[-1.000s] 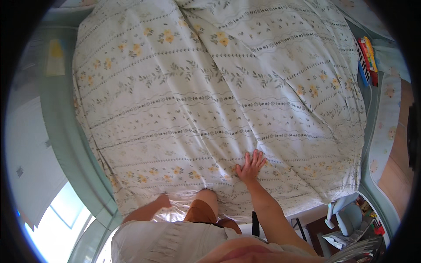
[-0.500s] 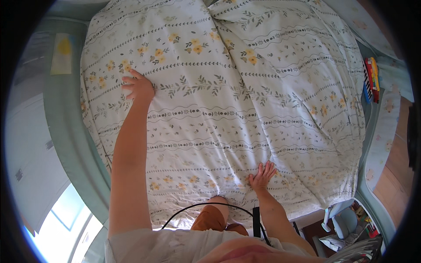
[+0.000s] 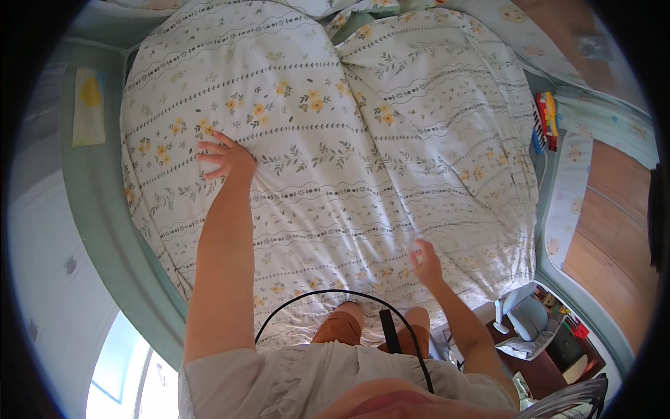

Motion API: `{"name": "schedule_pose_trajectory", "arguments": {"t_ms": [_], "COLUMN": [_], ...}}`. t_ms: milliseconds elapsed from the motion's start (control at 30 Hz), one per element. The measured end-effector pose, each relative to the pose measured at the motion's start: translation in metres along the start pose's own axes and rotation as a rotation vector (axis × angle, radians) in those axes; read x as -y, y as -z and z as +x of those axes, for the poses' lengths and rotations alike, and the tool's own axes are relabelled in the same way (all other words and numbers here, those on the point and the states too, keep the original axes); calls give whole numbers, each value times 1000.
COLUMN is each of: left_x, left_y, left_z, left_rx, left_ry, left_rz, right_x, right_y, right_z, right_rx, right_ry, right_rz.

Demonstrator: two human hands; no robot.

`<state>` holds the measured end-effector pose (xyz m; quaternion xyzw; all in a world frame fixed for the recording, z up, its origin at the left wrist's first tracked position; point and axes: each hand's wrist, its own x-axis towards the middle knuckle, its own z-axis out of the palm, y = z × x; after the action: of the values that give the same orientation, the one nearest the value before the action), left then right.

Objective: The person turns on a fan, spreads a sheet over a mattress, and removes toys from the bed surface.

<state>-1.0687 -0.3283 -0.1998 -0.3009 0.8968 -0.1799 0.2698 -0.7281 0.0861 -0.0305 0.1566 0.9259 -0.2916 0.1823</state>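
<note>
A quilt, white with yellow flowers and grey leaf bands, covers the bed under both my hands. My left hand lies on its left part, palm down with the fingers spread, the arm reaching far out. Nearer my body on the right, my right hand appears raised just over the quilt. Its fingers are loosely bent and a little apart, slightly blurred, with nothing seen in them. Wrinkles run along the quilt's middle, and a long fold runs down from its far edge.
My knees in brown shorts are at the bed's near edge, behind a black cable. A green padded rail borders the left side. A toy keyboard stands at the right edge. A blue-grey chair is at lower right.
My right hand has come up off the quilt, and its spread fingers have bent. My left hand stays flat on the quilt. The view has shifted, and a second knee now shows.
</note>
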Motion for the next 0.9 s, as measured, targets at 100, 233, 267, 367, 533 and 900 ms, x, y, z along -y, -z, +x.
{"name": "schedule_pose_trajectory", "arguments": {"t_ms": [100,233,267,367,533,900], "left_x": [-1,-5,-3,0,-4,8], "left_y": [8,18,17,6,11,18], "left_z": [2,-1,3,8,7,5], "left_rx": [32,116,113,102,86,141], "left_ry": [24,17,24,30,-38,-51], "left_rz": [24,88,84,94,-29,37], "right_x": [38,86,114,177,212,-15], "right_y": [48,74,78,74,69,446], "right_z": [82,219,253,359,507,591], "right_rx": [-56,-141,-148,-135,-204,-437], "right_ry": [-5,213,294,527,499,-209], "right_rz": [-85,-211,-248,-313,-473,-1041]}}
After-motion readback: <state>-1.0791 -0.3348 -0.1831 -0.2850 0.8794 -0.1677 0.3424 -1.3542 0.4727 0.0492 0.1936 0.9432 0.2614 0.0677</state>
